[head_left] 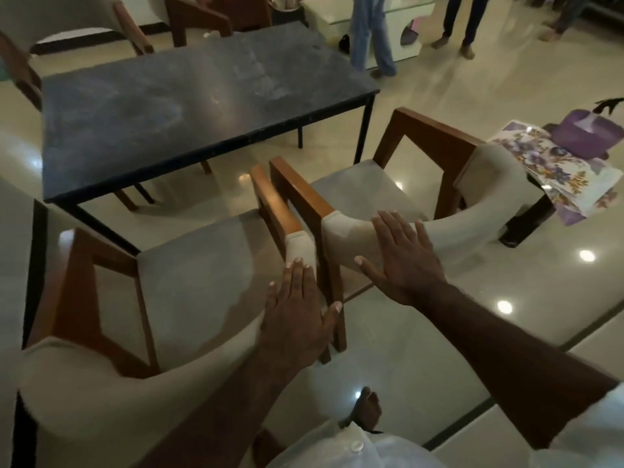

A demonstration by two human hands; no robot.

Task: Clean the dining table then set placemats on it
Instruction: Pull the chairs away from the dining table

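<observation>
Left hand (299,319) is flat and open, nothing gripped, laid on the padded backrest end of the left chair (189,285). Right hand (403,255) is likewise spread open, palm down on the curved backrest of the right chair (371,194). Both chairs are parked between hands and table (202,106), which lies straight ahead and a little left, long axis running left-near to right-far; top is bare and looks smeared, likely not yet wiped. Placemats (553,170), floral, are seen stacked far right on a side stand, under a purple box (587,130) — right hand is nearer. No cloth is visible.
</observation>
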